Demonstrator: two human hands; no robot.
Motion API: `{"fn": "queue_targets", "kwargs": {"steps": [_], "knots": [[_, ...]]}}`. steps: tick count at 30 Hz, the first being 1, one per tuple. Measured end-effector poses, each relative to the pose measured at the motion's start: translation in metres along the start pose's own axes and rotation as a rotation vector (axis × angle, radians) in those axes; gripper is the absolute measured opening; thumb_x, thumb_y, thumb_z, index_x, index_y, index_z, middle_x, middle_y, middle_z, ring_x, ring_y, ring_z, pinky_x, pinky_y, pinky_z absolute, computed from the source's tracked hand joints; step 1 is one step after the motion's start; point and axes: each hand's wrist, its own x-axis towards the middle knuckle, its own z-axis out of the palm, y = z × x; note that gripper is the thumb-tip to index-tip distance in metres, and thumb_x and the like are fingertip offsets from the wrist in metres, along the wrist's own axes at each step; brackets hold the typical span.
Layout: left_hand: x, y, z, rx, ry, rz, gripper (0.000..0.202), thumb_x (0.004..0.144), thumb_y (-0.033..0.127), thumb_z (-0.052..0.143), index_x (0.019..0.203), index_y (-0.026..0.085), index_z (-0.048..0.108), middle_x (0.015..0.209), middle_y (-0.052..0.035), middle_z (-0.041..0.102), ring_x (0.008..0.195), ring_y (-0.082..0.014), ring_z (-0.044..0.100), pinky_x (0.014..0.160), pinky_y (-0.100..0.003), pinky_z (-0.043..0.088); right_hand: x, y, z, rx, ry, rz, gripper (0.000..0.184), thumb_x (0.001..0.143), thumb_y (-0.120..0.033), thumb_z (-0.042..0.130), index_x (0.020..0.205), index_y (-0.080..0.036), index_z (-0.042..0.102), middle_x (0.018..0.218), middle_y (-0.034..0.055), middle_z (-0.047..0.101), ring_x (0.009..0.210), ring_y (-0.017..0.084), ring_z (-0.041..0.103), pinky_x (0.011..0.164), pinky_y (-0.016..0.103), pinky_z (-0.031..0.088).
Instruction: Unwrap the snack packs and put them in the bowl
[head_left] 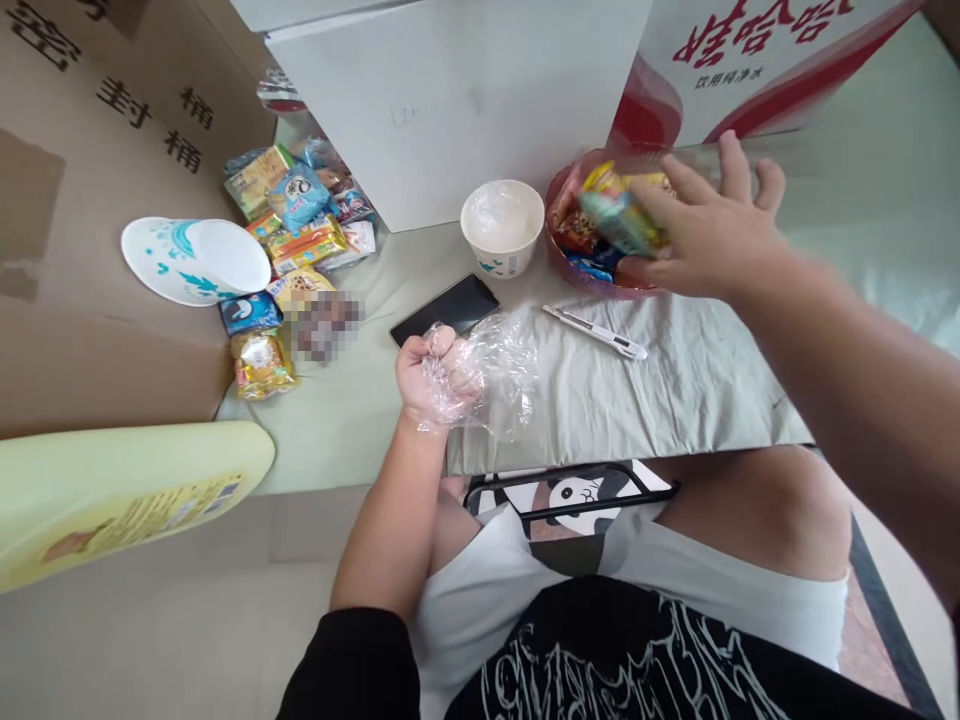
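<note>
My left hand (442, 375) is closed around a crumpled clear plastic wrapper (506, 380), beside a dark phone (450, 308) lying on the cloth. Over a reddish bowl (561, 268) of packaged snacks, my right hand (716, 235) has its thumb and index finger at a yellow-and-green snack packet (619, 215), blurred by motion. The other fingers of that hand are spread. Left of the bowl stands a white paper bowl (504, 232) with clear plastic inside it. A white utility knife (596, 333) lies in front of the reddish bowl.
Several packaged snacks (304, 240) are heaped at left, with another paper bowl (196, 262) tipped beside them. Cardboard boxes (112, 200) and a white box (465, 110) stand behind. A yellow bottle (135, 490) is at the near left. A red-and-white carton (720, 110) stands back right.
</note>
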Motion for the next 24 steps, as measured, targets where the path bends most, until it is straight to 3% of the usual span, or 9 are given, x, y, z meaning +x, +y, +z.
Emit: {"fn": "queue_targets", "kwargs": {"steps": [3, 7, 10, 13, 16, 17, 19, 21, 24], "knots": [[-0.003, 0.000, 0.002, -0.027, 0.004, -0.009, 0.046, 0.097, 0.049, 0.033, 0.060, 0.022, 0.025, 0.047, 0.0061, 0.016, 0.033, -0.0067, 0.010, 0.035, -0.023, 0.017, -0.002, -0.012, -0.003, -0.121, -0.105, -0.037, 0.085, 0.082, -0.064, 0.071, 0.155, -0.028, 0.046, 0.170, 0.0134, 0.029, 0.157, 0.052, 0.001, 0.112, 0.083, 0.001], [-0.004, -0.003, 0.004, -0.013, -0.046, -0.037, 0.049, 0.095, 0.056, 0.038, 0.061, 0.022, 0.025, 0.047, 0.0074, 0.012, 0.032, -0.0055, 0.009, 0.036, -0.023, 0.018, -0.023, -0.021, 0.005, -0.113, -0.091, 0.001, 0.059, 0.097, -0.045, 0.057, 0.152, -0.025, 0.049, 0.165, 0.0138, 0.040, 0.155, 0.045, 0.024, 0.117, 0.076, 0.012], [-0.003, -0.005, 0.004, -0.037, -0.101, -0.064, 0.050, 0.093, 0.057, 0.040, 0.061, 0.022, 0.023, 0.046, 0.0078, 0.010, 0.032, -0.0052, 0.009, 0.036, -0.022, 0.018, -0.045, -0.020, 0.014, -0.043, 0.147, 0.018, 0.052, 0.096, -0.035, 0.059, 0.146, -0.022, 0.054, 0.164, 0.0161, 0.041, 0.155, 0.043, 0.028, 0.119, 0.071, 0.020], [-0.005, -0.008, 0.006, -0.063, -0.137, -0.127, 0.048, 0.091, 0.055, 0.039, 0.060, 0.023, 0.024, 0.045, 0.0073, 0.012, 0.031, -0.0053, 0.007, 0.034, -0.021, 0.016, -0.073, -0.027, 0.021, 0.173, 0.391, -0.184, 0.052, 0.091, -0.031, 0.064, 0.142, -0.021, 0.055, 0.152, 0.0186, 0.053, 0.147, 0.035, 0.043, 0.120, 0.061, 0.031], [-0.008, -0.015, 0.013, -0.043, -0.200, -0.279, 0.041, 0.086, 0.049, 0.045, 0.058, 0.023, 0.030, 0.042, 0.0063, 0.017, 0.030, -0.0063, 0.009, 0.033, -0.021, 0.014, -0.099, -0.050, 0.036, 0.600, 0.118, -0.433, 0.069, 0.092, -0.042, 0.067, 0.153, -0.027, 0.040, 0.159, 0.0159, 0.044, 0.149, 0.032, 0.042, 0.122, 0.054, 0.037], [-0.009, -0.019, 0.016, -0.026, -0.247, -0.339, 0.037, 0.082, 0.046, 0.049, 0.057, 0.023, 0.033, 0.042, 0.0057, 0.020, 0.029, -0.0070, 0.013, 0.032, -0.022, 0.015, -0.105, -0.059, 0.043, 0.712, 0.028, -0.478, 0.087, 0.086, -0.051, 0.073, 0.158, -0.027, 0.031, 0.165, 0.0160, 0.034, 0.154, 0.034, 0.034, 0.124, 0.056, 0.033], [-0.009, -0.027, 0.022, 0.023, -0.364, -0.436, 0.028, 0.073, 0.038, 0.056, 0.057, 0.022, 0.039, 0.041, 0.0038, 0.028, 0.030, -0.0082, 0.020, 0.032, -0.022, 0.018, -0.110, -0.075, 0.057, 0.909, -0.134, -0.487, 0.099, 0.083, -0.058, 0.075, 0.162, -0.028, 0.023, 0.165, 0.0154, 0.035, 0.153, 0.035, 0.036, 0.124, 0.055, 0.034], [-0.006, -0.032, 0.025, 0.078, -0.431, -0.475, 0.022, 0.068, 0.032, 0.060, 0.059, 0.020, 0.045, 0.043, 0.0023, 0.036, 0.031, -0.0081, 0.026, 0.032, -0.022, 0.019, -0.109, -0.082, 0.066, 1.103, -0.274, -0.455, 0.092, 0.086, -0.063, 0.069, 0.161, -0.030, 0.027, 0.158, 0.0135, 0.047, 0.146, 0.033, 0.046, 0.121, 0.053, 0.040], [0.001, -0.033, 0.025, 0.124, -0.401, -0.452, 0.018, 0.070, 0.029, 0.062, 0.064, 0.018, 0.048, 0.048, 0.0025, 0.042, 0.032, -0.0061, 0.028, 0.032, -0.019, 0.016, -0.103, -0.070, 0.073, 1.395, -0.367, -0.315, 0.072, 0.092, -0.076, 0.048, 0.148, -0.032, 0.049, 0.149, 0.0093, 0.057, 0.134, 0.031, 0.057, 0.110, 0.050, 0.050]]}}
